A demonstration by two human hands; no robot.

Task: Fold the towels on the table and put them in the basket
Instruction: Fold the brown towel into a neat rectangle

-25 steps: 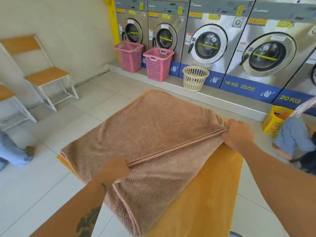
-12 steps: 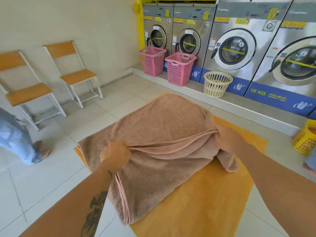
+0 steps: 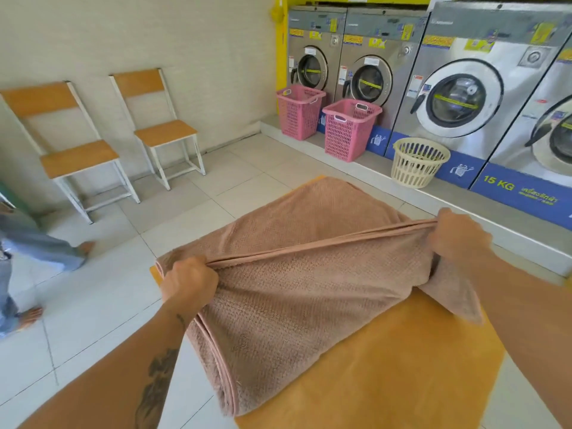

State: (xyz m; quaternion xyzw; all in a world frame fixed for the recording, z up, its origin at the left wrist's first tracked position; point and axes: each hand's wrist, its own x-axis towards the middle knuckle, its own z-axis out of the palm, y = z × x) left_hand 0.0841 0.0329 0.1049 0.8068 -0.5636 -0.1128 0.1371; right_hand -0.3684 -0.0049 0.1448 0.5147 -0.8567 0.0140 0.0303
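Note:
A large brown waffle-textured towel (image 3: pixel 297 292) lies folded over an orange-yellow towel (image 3: pixel 402 360) that covers the table. My left hand (image 3: pixel 188 281) grips the brown towel's doubled hem at its left end. My right hand (image 3: pixel 458 235) grips the same hem at the right end. The hem is pulled taut between both hands and lifted off the surface. The towel's far half still rests flat, and a corner hangs down below my right hand. A cream round basket (image 3: pixel 418 162) stands on the floor by the washing machines.
Two pink laundry baskets (image 3: pixel 349 131) stand before a row of washing machines (image 3: pixel 464 88) at the back right. Two wooden chairs (image 3: pixel 158 128) line the left wall. A person's legs in blue jeans (image 3: pixel 28 252) are at the left edge on the tiled floor.
Both hands have lifted the brown towel's hem and pulled it tight again after it sagged. The view has swung left; the yellow basket at the right has left the frame.

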